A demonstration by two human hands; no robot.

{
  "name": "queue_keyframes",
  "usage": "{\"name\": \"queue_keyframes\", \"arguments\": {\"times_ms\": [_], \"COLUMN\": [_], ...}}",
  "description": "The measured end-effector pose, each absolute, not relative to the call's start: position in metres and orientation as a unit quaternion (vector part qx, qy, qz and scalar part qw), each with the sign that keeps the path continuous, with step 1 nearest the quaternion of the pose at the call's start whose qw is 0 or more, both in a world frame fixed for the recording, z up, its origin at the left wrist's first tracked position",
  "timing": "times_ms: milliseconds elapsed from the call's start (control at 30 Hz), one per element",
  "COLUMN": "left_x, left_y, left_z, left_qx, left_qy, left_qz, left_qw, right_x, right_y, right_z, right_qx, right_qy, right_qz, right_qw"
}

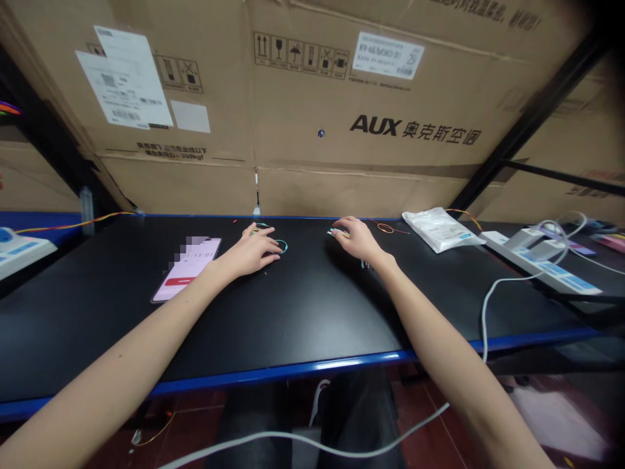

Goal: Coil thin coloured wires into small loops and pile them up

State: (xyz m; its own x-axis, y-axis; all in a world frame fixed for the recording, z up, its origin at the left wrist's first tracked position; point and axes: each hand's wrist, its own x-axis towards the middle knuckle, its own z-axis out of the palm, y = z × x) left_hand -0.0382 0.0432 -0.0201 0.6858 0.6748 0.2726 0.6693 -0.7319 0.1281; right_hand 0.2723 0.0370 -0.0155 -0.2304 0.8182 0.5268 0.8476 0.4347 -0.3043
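My left hand lies palm down on the black table, over thin coloured wires. A teal wire loop curves out beside its fingers, and a yellow and teal wire shows past the fingertips. My right hand pinches a small bundle of coloured wire between its fingertips. Between the hands lies bare table. A thin orange wire loop rests just beyond my right hand. A smartphone with a lit screen lies left of my left hand.
A white plastic bag and a white power strip with plugged-in cables lie to the right. A white cable drops over the blue table edge. Large cardboard boxes stand along the far edge. A white-and-blue device sits at far left.
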Motion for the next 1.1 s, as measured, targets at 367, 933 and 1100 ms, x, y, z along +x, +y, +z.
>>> {"name": "queue_keyframes", "arguments": {"times_ms": [367, 933, 1100], "left_x": [-0.026, -0.02, -0.02], "left_y": [0.021, 0.018, 0.018], "left_z": [-0.016, -0.012, -0.011], "left_qx": [0.931, 0.932, 0.932], "left_qy": [0.329, 0.307, 0.297], "left_qz": [0.154, 0.19, 0.208], "left_qw": [0.026, 0.004, -0.001], "right_x": [0.27, 0.269, 0.269], "right_y": [0.034, 0.034, 0.033], "right_z": [-0.013, -0.014, -0.013], "right_qx": [-0.53, -0.525, -0.523], "right_qy": [-0.787, -0.792, -0.793], "right_qz": [-0.016, -0.018, -0.018], "right_qw": [0.316, 0.311, 0.312]}}
